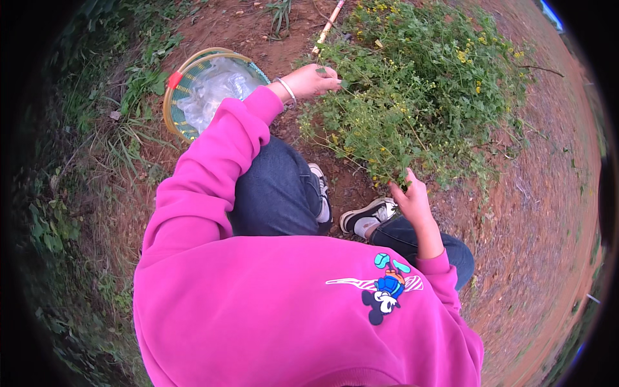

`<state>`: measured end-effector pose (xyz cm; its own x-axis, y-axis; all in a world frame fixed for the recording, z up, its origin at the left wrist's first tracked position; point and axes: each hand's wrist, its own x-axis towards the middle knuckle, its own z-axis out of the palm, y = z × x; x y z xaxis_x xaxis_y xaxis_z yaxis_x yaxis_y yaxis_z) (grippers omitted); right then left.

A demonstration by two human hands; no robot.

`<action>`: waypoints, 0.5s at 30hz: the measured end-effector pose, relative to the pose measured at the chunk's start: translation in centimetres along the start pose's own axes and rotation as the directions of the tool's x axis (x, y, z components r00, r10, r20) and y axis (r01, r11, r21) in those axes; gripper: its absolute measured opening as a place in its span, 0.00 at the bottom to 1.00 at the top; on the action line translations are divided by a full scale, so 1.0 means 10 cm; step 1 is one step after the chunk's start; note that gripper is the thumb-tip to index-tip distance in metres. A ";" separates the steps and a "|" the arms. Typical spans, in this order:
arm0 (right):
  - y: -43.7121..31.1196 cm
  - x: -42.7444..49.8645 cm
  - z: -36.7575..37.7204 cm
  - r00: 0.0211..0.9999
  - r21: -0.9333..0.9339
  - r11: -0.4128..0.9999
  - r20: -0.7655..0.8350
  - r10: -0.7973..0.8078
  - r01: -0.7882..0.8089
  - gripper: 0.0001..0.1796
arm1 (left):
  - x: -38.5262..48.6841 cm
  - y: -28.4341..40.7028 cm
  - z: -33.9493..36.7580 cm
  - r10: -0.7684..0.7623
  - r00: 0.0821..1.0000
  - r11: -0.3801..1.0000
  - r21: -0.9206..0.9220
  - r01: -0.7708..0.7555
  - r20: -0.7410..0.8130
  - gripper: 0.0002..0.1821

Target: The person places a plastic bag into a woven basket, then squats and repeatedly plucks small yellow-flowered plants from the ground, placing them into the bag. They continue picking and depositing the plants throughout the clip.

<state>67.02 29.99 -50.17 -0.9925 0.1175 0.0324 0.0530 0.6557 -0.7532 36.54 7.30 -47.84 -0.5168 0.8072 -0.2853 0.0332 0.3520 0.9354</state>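
Observation:
A leafy green plant (425,92) with small yellow flowers spreads over the soil before me. My left hand (309,81), with a white bangle at the wrist, is at its left edge, thumb and fingertips pinched on a thin stem. At the near edge of the foliage, my right hand (412,196) has a leafy sprig between thumb and forefinger. Just left of my left wrist stands a round woven basket (169,104) with a tan rim and green weave. Crumpled clear plastic (217,89) lies inside it. My left forearm covers part of the basket.
A pale stick (329,28) lies on the reddish soil beyond my left hand. My shoes (370,213) and bent knees are close below the plant. Grass and weeds (130,140) grow on the left; bare earth (541,203) stretches to the right.

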 end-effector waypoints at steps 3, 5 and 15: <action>-0.08 0.00 -0.02 0.998 0.004 0.999 0.048 0.036 -0.037 0.19 | -0.05 -0.01 -0.10 -0.106 0.994 0.914 -0.392 0.103 0.014 0.06; -0.12 -0.01 -0.02 0.997 -0.025 0.998 0.054 0.060 -0.059 0.17 | -0.02 -0.09 -0.20 -0.120 0.988 0.862 -0.504 0.054 -0.099 0.09; -0.11 -0.03 -0.07 0.996 -0.107 0.991 0.000 0.085 -0.085 0.15 | -0.64 -1.70 -1.57 -0.427 0.483 0.846 -0.148 0.512 -0.765 0.15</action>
<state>67.31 29.73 -48.91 -0.9844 0.1730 -0.0320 0.1485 0.7193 -0.6786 25.86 -11.31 -58.66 -0.9180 -0.1229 -0.3771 -0.3635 0.6410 0.6760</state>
